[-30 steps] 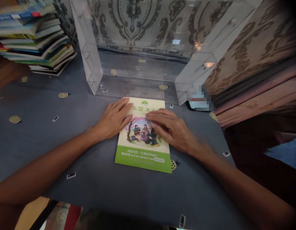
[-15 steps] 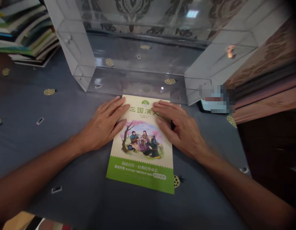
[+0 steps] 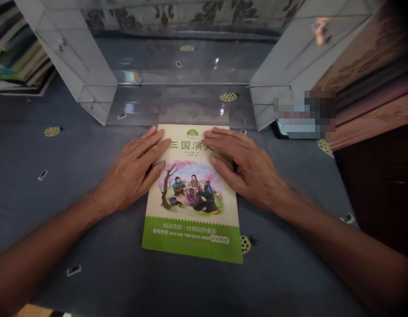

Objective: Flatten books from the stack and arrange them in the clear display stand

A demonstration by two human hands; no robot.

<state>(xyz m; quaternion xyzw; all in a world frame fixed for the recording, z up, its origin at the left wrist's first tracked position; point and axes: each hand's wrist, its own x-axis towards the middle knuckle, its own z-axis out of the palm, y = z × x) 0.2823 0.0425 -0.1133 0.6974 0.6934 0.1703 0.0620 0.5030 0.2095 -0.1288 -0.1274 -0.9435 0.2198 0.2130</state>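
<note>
A book [image 3: 190, 189] with a cream and green cover lies flat, its front up, showing a painted scene of three seated figures under a pink blossom tree. My left hand [image 3: 134, 169] rests along its upper left edge, fingers stretched out and fingertips on the cover. Over the upper right edge lies my right hand [image 3: 245, 165], its fingers extended flat across part of the title and its thumb spread apart. Neither hand is closed around the book.
A clear shelf unit with white side panels [image 3: 273, 66] stands just beyond the book. Stacked books [image 3: 22, 66] are at the far left. A phone [image 3: 298, 127], partly blurred out, lies by the right panel. A blue patterned cloth [image 3: 91, 246] covers the table.
The view has shifted slightly, so the shelf and stacked books sit farther left and higher. Both hands keep their places on the book, which has hardly moved against the cloth.
</note>
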